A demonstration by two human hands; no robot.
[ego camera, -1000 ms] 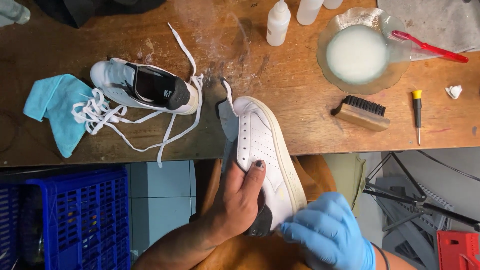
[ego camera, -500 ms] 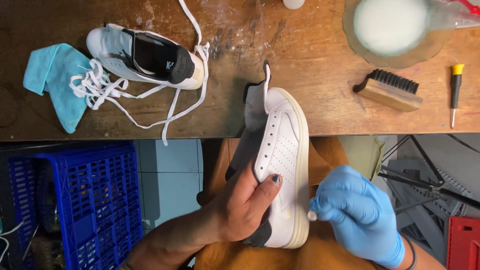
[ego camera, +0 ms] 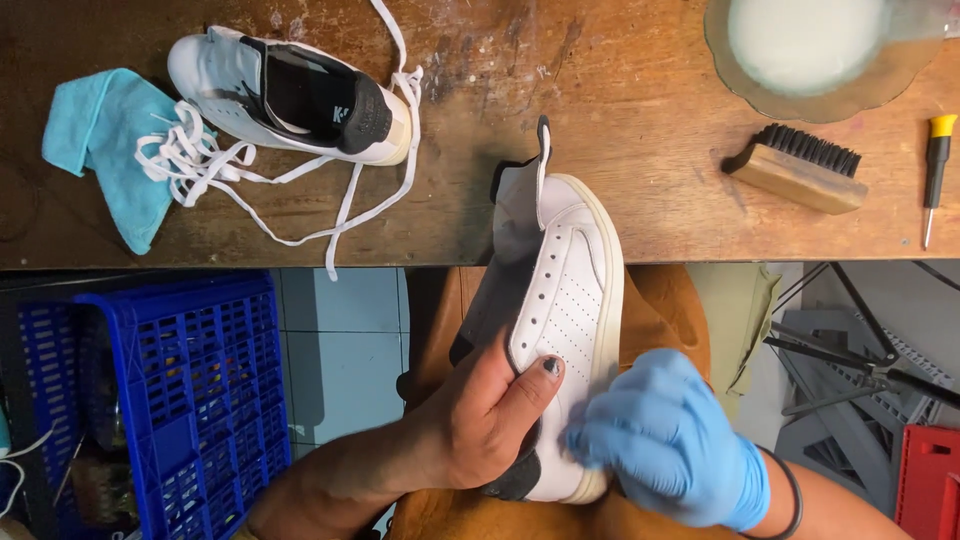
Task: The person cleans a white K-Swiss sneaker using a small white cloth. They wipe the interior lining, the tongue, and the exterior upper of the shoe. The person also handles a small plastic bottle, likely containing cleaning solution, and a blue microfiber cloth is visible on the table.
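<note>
A white perforated sneaker (ego camera: 562, 300), its long axis running from the lap up to the desk (ego camera: 620, 180) edge, is gripped at the heel end by the bare left hand (ego camera: 478, 420), while the blue-gloved right hand (ego camera: 668, 445), fingers curled closed, is pressed against its sole edge.

Bare wood between laced shoe (ego camera: 300, 100) and brush (ego camera: 797, 168); blue crate (ego camera: 180, 400) blocking lower left
</note>
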